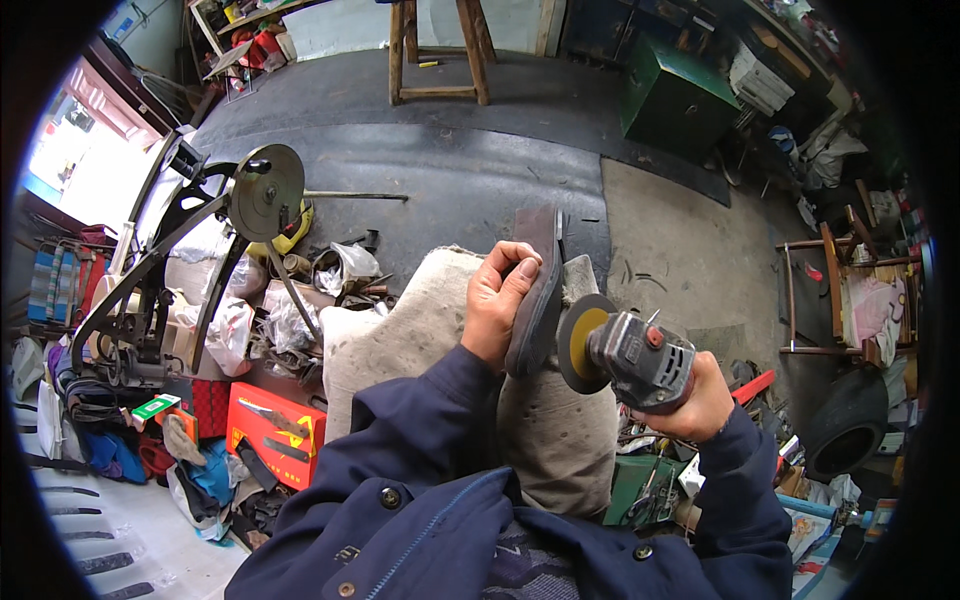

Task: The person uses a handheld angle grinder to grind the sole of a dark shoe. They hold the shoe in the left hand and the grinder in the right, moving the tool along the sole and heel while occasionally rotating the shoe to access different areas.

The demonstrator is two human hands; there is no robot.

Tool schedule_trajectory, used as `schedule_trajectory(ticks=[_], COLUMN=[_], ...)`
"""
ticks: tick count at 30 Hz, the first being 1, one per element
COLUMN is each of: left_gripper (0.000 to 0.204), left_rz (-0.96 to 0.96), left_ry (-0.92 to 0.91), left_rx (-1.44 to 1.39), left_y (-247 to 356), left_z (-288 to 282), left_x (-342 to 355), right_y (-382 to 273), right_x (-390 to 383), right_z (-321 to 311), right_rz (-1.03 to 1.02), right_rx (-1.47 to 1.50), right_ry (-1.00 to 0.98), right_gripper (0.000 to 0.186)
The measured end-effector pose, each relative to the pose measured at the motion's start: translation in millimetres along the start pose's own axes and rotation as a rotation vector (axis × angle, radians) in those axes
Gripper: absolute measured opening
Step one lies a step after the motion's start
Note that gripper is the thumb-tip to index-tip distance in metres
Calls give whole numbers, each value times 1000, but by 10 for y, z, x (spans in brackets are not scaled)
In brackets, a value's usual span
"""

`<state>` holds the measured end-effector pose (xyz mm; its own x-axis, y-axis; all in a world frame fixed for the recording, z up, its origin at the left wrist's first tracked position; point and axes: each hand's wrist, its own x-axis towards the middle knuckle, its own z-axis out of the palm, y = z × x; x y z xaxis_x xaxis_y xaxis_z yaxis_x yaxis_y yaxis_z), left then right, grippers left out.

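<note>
In my left hand (pixel 493 315) is a long dark sole or shoe piece (pixel 538 310), held upright with its upper end pointing away from me. My right hand (pixel 695 405) grips a worn angle grinder (pixel 638 358) with a yellow-and-dark disc (pixel 585 345), which faces the sole's right edge very closely; I cannot tell whether they touch. Beneath both hands my lap is covered by a spotted grey cloth (pixel 395 365).
A cast-iron hand-cranked machine (pixel 265 192) stands at left among plastic bags and scraps (pixel 230 330). A red flat box (pixel 275 430) lies lower left. Ahead are a wooden stool (pixel 437 93) and green metal cabinet (pixel 670 100); at right, a chair (pixel 830 280) and tire (pixel 845 425).
</note>
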<state>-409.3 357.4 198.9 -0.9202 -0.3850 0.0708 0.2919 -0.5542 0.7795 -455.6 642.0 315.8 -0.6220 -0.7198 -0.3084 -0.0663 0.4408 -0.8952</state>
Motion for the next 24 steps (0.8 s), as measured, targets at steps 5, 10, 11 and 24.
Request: schedule_trajectory(ticks=[5, 10, 11, 24], left_gripper=[4, 7, 11, 18], left_rz=[127, -5, 17, -217], left_ry=[-5, -32, -52, -89], left_rx=[-40, 15, 113, -18], left_y=[140, -31, -103, -250], left_z=[104, 94, 80, 38], left_x=[-79, -135, -103, -66], right_y=[-32, -10, 1, -50], right_x=[-258, -378, -392, -320], right_z=[13, 53, 62, 133], right_rz=[-83, -86, -77, -170], right_rx=[4, -42, -46, -354], right_ry=[66, 50, 45, 24], right_gripper=[50, 58, 61, 65])
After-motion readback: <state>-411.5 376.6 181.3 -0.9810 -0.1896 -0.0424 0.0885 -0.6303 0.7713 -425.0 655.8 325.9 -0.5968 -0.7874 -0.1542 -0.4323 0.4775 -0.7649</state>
